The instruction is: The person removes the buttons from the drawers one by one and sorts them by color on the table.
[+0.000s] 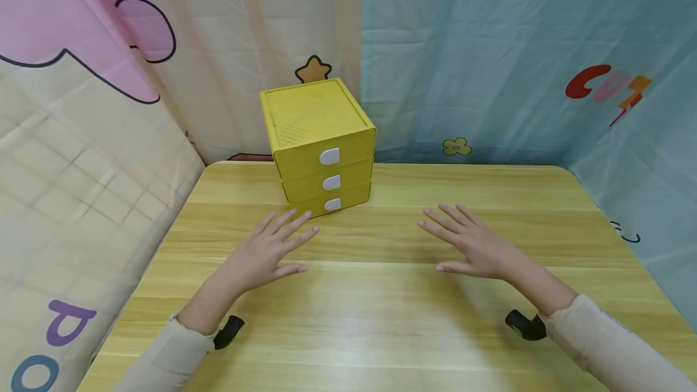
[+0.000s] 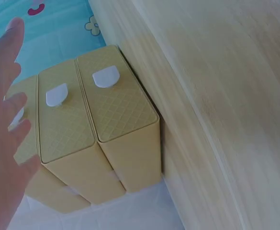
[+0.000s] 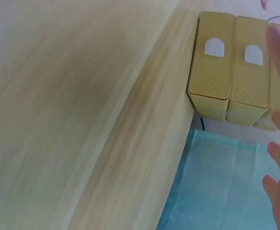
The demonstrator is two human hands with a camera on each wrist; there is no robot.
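A yellow drawer box [image 1: 321, 115] with three stacked drawers stands at the back of the wooden table, left of the middle. Each drawer front carries a white tab handle [image 1: 330, 156], and all three drawers look closed. My left hand [image 1: 264, 254] is spread over the table just in front of the box, holding nothing. To the right, my right hand [image 1: 476, 247] is also spread with straight fingers, apart from the box and holding nothing. Both wrist views show the drawer box [image 2: 125, 105] beyond the fingers; the right wrist view shows its fronts [image 3: 211, 72] too.
The wooden table [image 1: 359, 319] has a back edge against a patterned curtain [image 1: 468, 47]. More curtain [image 1: 87, 198] hangs along the left side. A black wrist mount [image 1: 229, 331] sits at the left sleeve, and another black mount [image 1: 526, 325] at the right sleeve.
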